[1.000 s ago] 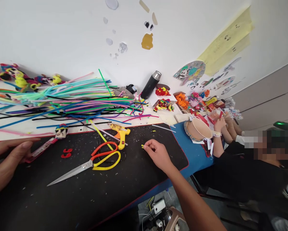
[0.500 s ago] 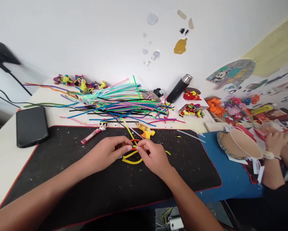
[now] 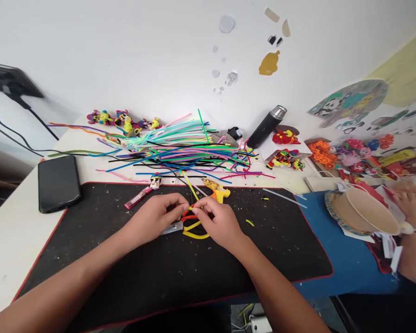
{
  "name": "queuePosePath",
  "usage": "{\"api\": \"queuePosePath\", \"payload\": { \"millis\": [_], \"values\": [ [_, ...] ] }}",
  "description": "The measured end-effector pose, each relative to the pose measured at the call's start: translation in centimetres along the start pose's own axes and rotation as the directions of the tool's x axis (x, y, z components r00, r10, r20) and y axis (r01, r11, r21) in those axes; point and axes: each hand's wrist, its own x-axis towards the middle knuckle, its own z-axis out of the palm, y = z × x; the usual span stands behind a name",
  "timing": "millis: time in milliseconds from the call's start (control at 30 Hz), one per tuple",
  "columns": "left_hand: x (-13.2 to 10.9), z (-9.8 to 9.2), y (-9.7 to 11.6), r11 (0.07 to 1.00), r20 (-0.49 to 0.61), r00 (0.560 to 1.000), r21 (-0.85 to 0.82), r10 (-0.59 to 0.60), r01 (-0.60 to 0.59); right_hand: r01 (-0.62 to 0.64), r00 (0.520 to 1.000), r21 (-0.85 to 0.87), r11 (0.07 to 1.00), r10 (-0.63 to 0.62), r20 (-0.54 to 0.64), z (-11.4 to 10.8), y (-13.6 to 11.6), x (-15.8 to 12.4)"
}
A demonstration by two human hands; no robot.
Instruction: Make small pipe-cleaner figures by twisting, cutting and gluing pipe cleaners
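My left hand (image 3: 157, 216) and my right hand (image 3: 216, 221) meet fingertip to fingertip above the black mat (image 3: 131, 277). Between the pinched fingers sits a tiny yellow piece of pipe cleaner (image 3: 191, 208). Both hands hover right over the scissors (image 3: 190, 226), whose red and yellow handles and part of the blade show beneath them. A yellow glue gun (image 3: 216, 188) lies just behind my right hand. Another short yellow scrap (image 3: 250, 223) lies on the mat to the right.
A heap of coloured pipe cleaners (image 3: 180, 150) spreads behind the mat. A black phone (image 3: 58, 182) lies at the left, a dark flask (image 3: 266, 127) leans at the wall. A small figure pen (image 3: 143, 191) rests on the mat. Another person's hand (image 3: 414, 208) works by a paper cup (image 3: 370, 213) at right.
A second ago my hands were far apart, the right one pinching the yellow piece. They came together over the scissors; the view swung left.
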Motion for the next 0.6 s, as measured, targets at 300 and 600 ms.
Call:
{"api": "queuePosePath", "payload": {
  "millis": [300, 600],
  "values": [
    [0.0, 0.0, -0.6, 1.000, -0.203, 0.979, -0.017, -0.023, 0.020, -0.098, 0.995, 0.186, 0.978, 0.102, -0.013, 0.7, 0.0, 0.6],
    [-0.3, 0.1, -1.3, 0.998, -0.082, 0.996, -0.049, 0.028, -0.032, -0.048, 0.998, 0.042, 0.998, 0.049, -0.025, 1.1, -0.6, 1.1]
  ]
}}
